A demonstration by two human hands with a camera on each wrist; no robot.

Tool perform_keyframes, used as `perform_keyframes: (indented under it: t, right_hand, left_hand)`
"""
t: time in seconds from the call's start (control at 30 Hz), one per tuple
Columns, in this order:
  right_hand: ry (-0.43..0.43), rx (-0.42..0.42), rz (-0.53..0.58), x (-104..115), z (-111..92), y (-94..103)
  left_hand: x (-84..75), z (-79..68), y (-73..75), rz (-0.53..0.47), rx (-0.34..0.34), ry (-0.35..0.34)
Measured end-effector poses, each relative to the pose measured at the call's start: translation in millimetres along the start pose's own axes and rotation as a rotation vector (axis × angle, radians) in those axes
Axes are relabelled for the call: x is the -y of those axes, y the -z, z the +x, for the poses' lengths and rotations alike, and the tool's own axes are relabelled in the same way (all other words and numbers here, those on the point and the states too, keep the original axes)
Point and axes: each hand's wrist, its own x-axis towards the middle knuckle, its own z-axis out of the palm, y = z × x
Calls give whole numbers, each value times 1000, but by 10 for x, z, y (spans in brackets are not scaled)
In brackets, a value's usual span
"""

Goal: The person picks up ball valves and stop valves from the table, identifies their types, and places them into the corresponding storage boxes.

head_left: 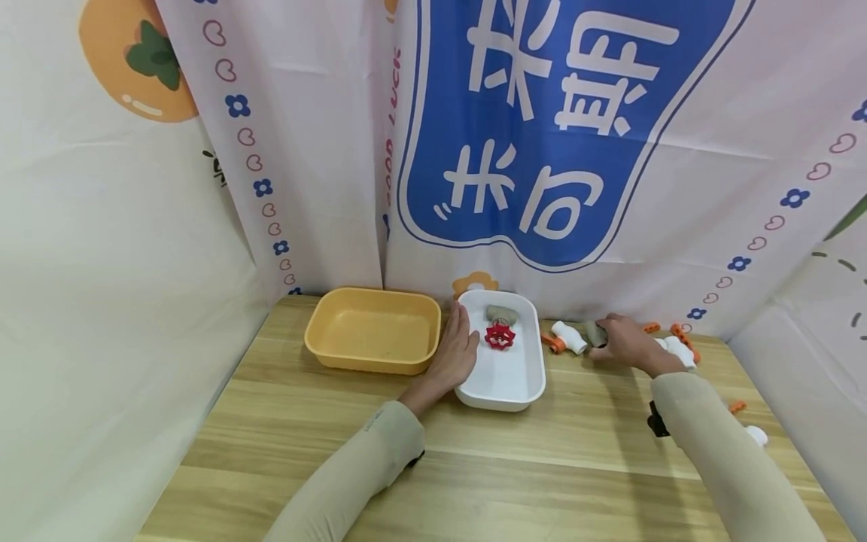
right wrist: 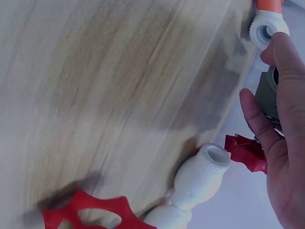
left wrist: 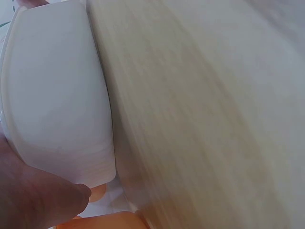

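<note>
In the head view, the white tray [head_left: 501, 391] holds a grey-green valve [head_left: 501, 315] with a red handwheel [head_left: 500, 336]. My left hand [head_left: 452, 354] rests at the tray's left rim, fingers straight along it; in the left wrist view a digit [left wrist: 52, 195] touches the tray's outer wall [left wrist: 57, 95]. At the table's back, my right hand [head_left: 633, 345] grips another grey-green valve [head_left: 596, 333]. The right wrist view shows this valve [right wrist: 267, 98] between thumb and fingers, a red handwheel [right wrist: 245, 152] beneath it. A white valve [head_left: 569, 337] with an orange handle [head_left: 552, 342] lies left of that hand.
A yellow tray [head_left: 372, 365] stands left of the white one. Beyond my right hand lie white valves [head_left: 679, 351] and orange handles [head_left: 685, 340]. Another white valve [head_left: 755, 435] is partly hidden by my right sleeve [head_left: 718, 444]. Printed cloth [head_left: 325, 188] hangs behind the table.
</note>
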Motion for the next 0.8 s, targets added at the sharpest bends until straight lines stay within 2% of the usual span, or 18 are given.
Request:
perform_keyframes:
  t: [0.5,0.8]
  right_hand:
    - [-4,-42,0,87,-85,181]
    - [56,-84,-11,204,-102,263]
  left_hand:
    - [2,-9,-1,-4,1,3]
    - [-4,-7,2,-11,7,15]
